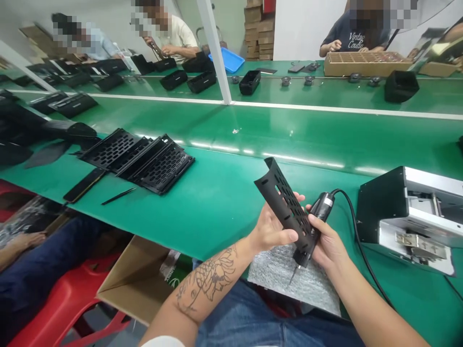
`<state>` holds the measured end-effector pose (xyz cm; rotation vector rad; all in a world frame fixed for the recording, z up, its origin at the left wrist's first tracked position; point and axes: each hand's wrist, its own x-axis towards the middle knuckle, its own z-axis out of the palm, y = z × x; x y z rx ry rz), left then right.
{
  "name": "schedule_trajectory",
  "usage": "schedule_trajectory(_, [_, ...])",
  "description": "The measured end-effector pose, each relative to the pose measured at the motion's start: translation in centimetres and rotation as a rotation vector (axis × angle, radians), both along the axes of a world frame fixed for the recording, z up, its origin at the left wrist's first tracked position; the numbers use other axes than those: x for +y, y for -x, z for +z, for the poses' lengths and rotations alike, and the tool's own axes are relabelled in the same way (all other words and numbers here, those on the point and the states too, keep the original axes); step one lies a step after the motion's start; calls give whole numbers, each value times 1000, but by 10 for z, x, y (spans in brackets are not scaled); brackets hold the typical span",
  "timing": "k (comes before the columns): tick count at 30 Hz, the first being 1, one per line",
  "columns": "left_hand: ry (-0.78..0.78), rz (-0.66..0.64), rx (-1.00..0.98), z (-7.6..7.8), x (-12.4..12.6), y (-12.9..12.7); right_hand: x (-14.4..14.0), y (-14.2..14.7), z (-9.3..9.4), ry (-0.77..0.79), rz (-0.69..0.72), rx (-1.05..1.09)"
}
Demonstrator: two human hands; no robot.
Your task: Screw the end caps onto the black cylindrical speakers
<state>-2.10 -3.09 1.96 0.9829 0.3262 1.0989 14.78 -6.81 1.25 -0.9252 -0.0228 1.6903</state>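
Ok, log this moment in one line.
left hand: holds black perforated plastic grille | right hand: holds black corded electric screwdriver, tip down

One perforated black grille [285, 205] and one corded electric screwdriver [314, 226] are held above one sheet of bubble wrap [289, 279]. One stack of about four perforated panels [144, 161], one thin black stylus [118, 195] and one metal machine box [412, 217] are counted on the near green table [217, 193]. Three seated people are seen across the belt, beside one blue tray [227, 60] and one cardboard divider tray [365, 62].

Open green belt [231, 193] ahead, grille stack [144, 161] left, metal machine [412, 217] right
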Motion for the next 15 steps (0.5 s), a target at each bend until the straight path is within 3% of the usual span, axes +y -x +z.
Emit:
schedule_trajectory(6, [-203, 71, 108, 2, 3, 1, -1, -7, 9, 42, -95, -7])
schedule_trajectory(11, [-206, 60, 99, 3, -1, -2, -5, -1, 16, 68, -103, -49])
schedule_trajectory(15, [-202, 196, 91, 3, -3, -2, -4, 1, 21, 83, -108, -59])
